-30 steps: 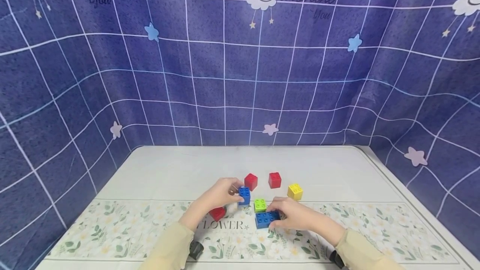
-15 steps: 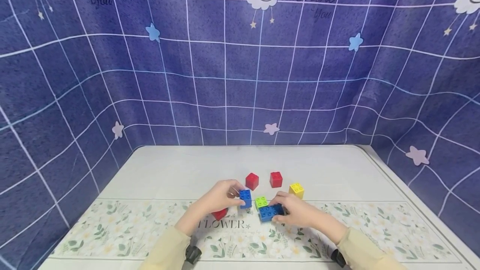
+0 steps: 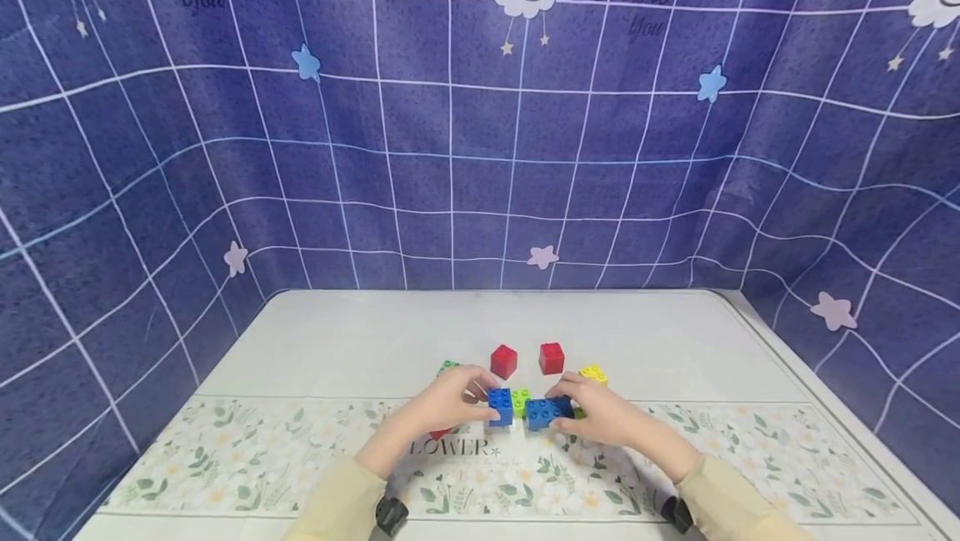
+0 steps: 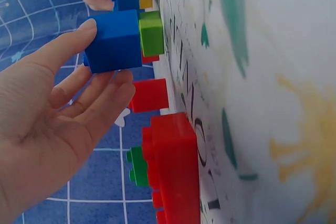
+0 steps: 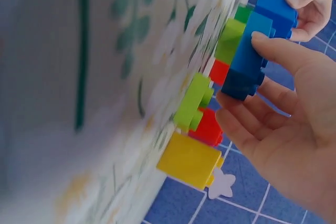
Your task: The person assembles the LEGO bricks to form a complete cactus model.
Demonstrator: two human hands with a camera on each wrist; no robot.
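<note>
My left hand [image 3: 453, 399] pinches a square blue building brick [image 3: 500, 408] between thumb and fingers, studs facing up in the head view. My right hand [image 3: 596, 412] grips a longer blue brick [image 3: 543, 414] by its right end. Both bricks appear raised off the table in the wrist views, their near ends facing each other with a small gap in the head view. Just behind that gap sits a lime green brick [image 3: 521, 402]. Another lime brick [image 5: 192, 102] lies by my right hand, mostly hidden in the head view. A long red brick [image 4: 178, 161] lies below my left hand.
Two red bricks [image 3: 504, 362] stand farther back on the white table [image 3: 360, 333], with a yellow brick [image 3: 594, 373] to their right. A green brick [image 3: 448, 365] shows behind my left hand. A blue grid-patterned curtain [image 3: 480, 174] surrounds the table's back and sides.
My right hand has carried the longer brick away from my body and slightly right. My left hand has brought the square brick rightward and a little nearer me. The green brick behind it now shows.
</note>
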